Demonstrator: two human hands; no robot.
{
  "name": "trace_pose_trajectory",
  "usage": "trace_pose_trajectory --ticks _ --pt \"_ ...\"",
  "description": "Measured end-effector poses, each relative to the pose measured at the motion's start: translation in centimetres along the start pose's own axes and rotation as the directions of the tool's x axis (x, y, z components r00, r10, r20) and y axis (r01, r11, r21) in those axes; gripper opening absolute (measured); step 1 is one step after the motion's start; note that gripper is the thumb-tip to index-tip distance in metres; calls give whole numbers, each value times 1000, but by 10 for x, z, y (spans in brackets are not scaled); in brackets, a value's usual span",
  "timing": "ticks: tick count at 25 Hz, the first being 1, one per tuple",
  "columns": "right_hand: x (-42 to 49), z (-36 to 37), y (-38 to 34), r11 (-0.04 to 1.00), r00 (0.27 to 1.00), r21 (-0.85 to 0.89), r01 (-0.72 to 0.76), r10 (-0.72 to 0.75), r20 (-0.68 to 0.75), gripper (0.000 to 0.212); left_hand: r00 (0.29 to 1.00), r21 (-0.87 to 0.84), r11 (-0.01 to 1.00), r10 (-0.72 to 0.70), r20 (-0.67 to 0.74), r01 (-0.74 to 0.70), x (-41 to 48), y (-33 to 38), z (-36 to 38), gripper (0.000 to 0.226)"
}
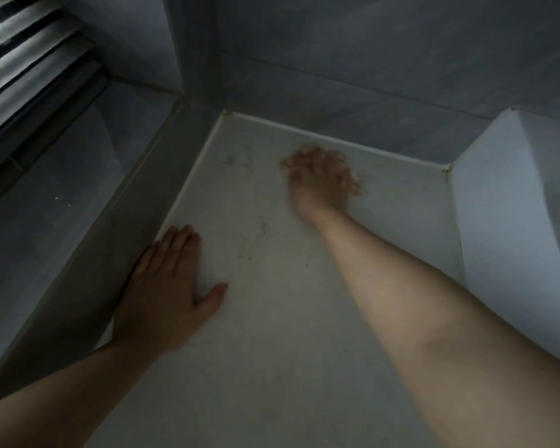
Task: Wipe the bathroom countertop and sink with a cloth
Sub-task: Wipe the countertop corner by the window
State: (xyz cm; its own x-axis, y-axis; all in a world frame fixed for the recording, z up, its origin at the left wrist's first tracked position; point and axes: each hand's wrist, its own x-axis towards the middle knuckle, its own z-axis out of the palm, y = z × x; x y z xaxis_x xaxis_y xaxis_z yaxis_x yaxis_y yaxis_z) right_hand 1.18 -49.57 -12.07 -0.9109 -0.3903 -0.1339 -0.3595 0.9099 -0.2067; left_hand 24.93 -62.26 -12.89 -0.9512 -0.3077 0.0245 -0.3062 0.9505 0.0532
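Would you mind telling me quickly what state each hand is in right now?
Left hand: open, resting flat on the countertop.
Right hand: blurred, fingers curled; whether it holds anything cannot be told.

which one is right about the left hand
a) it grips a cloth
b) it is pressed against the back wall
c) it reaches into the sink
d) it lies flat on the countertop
d: the left hand lies palm down with straight fingers on the countertop, near its left edge, and holds nothing.
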Motion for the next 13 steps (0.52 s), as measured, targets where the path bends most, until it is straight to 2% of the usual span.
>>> trace_pose_trajectory --ticks 2,4,6,7,8,9,10,11,13 --pt "-16 -13 69 967 963 28 -253 255 -93 48 1000 -7 1000 -12 5 12 0 -1 0 82" --pt "-39 -26 118 883 878 80 -463 469 -96 49 1000 -15 1000 -20 -1 20 0 0 1 83" --pt "-51 -22 119 811 807 102 -576 584 -85 51 1000 -12 1000 -15 0 15 0 0 3 83" --pt "-54 -16 101 804 799 116 -583 594 -96 51 1000 -15 1000 -11 -8 11 0 0 3 83" --pt "-56 -9 74 836 830 127 -534 547 -112 50 1000 -17 1000 -8 -19 7 0 0 3 83" --pt "-59 0 43 905 895 121 -409 423 -140 48 1000 -18 1000 -7 -31 6 0 0 3 83" --pt "-63 8 8 970 960 105 -220 234 -152 45 999 -19 1000 -7 -37 6 0 1 3 83" --pt "-70 14 -27 996 992 90 -13 24 -123 43 999 -22 1000 -5 -42 4 0 0 3 83" --pt "-84 16 -76 955 959 100 279 -281 15 44 999 -24 1000 -2 -48 1 -1 0 4 83"
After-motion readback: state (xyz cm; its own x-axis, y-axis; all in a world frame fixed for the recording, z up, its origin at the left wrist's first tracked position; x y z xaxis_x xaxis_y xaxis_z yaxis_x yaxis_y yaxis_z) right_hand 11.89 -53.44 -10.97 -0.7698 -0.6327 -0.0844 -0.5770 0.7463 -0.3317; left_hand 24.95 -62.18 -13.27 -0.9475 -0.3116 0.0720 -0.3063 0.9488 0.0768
